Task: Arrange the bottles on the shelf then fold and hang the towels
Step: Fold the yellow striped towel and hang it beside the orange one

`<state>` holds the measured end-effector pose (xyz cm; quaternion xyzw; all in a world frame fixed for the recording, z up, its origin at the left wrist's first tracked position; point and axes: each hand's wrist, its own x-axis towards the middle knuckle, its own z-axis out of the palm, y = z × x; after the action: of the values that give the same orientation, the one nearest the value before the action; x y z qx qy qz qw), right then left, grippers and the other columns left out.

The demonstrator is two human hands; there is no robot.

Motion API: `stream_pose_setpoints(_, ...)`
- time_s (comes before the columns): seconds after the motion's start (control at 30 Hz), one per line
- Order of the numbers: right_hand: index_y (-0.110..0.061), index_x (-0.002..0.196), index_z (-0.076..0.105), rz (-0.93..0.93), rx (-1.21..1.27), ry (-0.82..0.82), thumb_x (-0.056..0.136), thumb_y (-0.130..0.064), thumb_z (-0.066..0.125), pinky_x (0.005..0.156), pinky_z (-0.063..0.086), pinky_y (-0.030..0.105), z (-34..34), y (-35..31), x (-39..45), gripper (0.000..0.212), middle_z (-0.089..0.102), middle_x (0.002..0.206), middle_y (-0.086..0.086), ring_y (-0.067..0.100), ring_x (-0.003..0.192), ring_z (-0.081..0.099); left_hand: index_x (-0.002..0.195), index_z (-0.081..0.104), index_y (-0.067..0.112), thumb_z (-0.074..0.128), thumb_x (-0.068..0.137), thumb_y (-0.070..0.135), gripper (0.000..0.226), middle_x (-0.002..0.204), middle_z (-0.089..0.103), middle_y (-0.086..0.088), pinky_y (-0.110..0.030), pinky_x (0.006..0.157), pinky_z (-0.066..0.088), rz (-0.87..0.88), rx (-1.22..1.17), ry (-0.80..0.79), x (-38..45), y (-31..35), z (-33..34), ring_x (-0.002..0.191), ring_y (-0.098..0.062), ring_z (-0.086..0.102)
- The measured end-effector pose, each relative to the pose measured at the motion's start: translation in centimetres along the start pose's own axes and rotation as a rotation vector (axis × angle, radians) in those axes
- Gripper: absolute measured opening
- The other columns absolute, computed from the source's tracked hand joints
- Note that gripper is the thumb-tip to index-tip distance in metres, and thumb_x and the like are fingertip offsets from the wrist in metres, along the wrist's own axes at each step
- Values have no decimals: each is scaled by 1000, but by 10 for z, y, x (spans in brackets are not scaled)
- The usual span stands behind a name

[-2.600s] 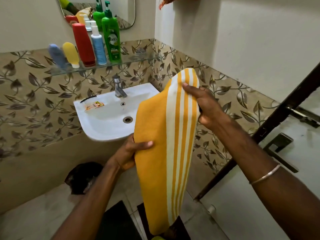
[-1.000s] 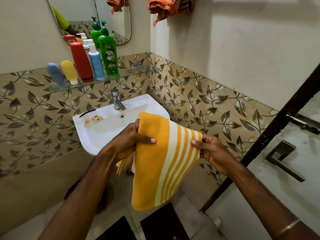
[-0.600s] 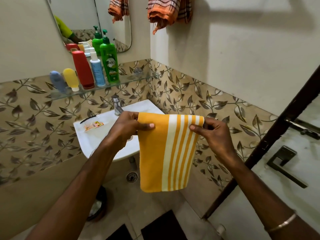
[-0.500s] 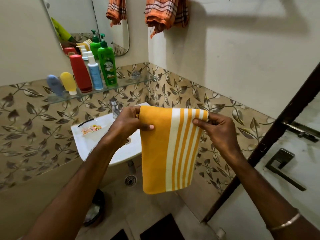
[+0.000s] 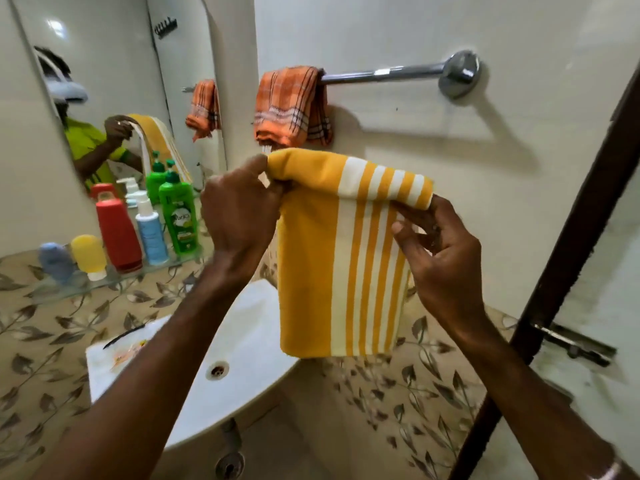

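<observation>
The folded yellow-and-white striped towel [image 5: 343, 258] filled the centre of the frame, held up by its top fold below the chrome towel bar [image 5: 388, 75] at upper right and not yet touching it. The left hand [image 5: 239, 216] pinched the towel's upper left corner with curled fingers; the right hand [image 5: 440, 251] pinched the upper right corner between thumb and fingertips. An orange checked towel [image 5: 291, 105] already hung folded over the bar's left end, so judging by this, one towel was done and the striped one was folded but left to hang on the bare stretch of bar. At left, the glass shelf [image 5: 114, 275] carried the bottles in a tidy row: red bottle [image 5: 117, 230], green pump bottle [image 5: 178, 216], white-and-blue spray bottle [image 5: 149, 233], yellow tube [image 5: 88, 252], blue tube [image 5: 55, 259]; that step looked finished. The green bottle's label was too blurred to read surely.
</observation>
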<state>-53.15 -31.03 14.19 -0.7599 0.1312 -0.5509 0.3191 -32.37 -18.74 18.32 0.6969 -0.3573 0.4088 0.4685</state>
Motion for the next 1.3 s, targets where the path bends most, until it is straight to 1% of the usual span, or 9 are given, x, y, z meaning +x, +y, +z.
stream_pose_setpoints(0.2,-19,153,36,-187,-262,-95,97,-20,65,100,45,25,0,-5,72,63,63,136,11,23,124,61,105,69,20,71,83,19,22,94,76,-5,-44,61,64,-217,-637,78,68,18,43,83,-18,76)
stream_pose_setpoints(0.37,-21,155,27,-288,-391,-133,96,-24,66,89,54,46,-1,-21,139,70,63,121,19,33,104,64,121,60,18,73,81,10,43,115,70,-7,-45,85,61,-184,-847,8,117,33,72,107,-16,71)
stream_pose_setpoints(0.6,-15,155,24,-389,-551,-43,96,-21,65,91,34,19,-3,-40,227,71,54,146,10,26,125,60,137,46,10,66,81,-6,62,136,58,-13,-48,101,53,-112,-1032,-207,193,43,117,126,-21,60)
stream_pose_setpoints(0.77,-12,151,21,-201,-682,7,92,-17,69,94,49,38,7,-38,261,77,58,140,14,33,120,62,148,31,11,58,88,-9,69,152,45,-11,-41,106,49,-140,-1041,-459,212,45,158,140,-24,45)
stream_pose_setpoints(0.87,-10,139,23,-85,-615,39,83,-23,82,98,48,39,10,-38,273,82,59,137,15,35,120,61,158,8,18,53,100,11,73,163,28,-5,-48,116,37,-102,-888,-571,211,41,177,146,-24,35)
stream_pose_setpoints(0.97,-15,135,23,-78,-633,31,84,-25,81,88,49,34,16,-38,279,78,61,132,15,32,110,66,157,4,22,43,106,27,65,156,41,-11,-43,114,36,46,-669,-593,215,35,186,138,-28,46)
stream_pose_setpoints(1.1,-27,146,17,-84,-802,-132,89,-27,75,84,48,34,21,-45,288,81,55,137,16,28,102,65,150,16,24,37,106,39,50,139,57,-14,-44,100,49,207,-504,-598,224,25,188,115,-30,61)
stream_pose_setpoints(1.23,-23,138,51,72,-1101,-414,99,-49,55,88,46,36,27,-57,307,48,59,132,7,25,113,58,145,30,19,32,105,47,49,129,63,-16,-47,94,53,243,-444,-602,223,22,191,108,-30,64)
stream_pose_setpoints(1.3,-19,130,59,169,-1116,-541,99,-56,48,90,46,35,35,-56,318,50,62,127,3,22,110,58,146,35,15,34,104,50,55,134,60,-14,-45,97,51,243,-546,-510,212,18,196,117,-29,60)
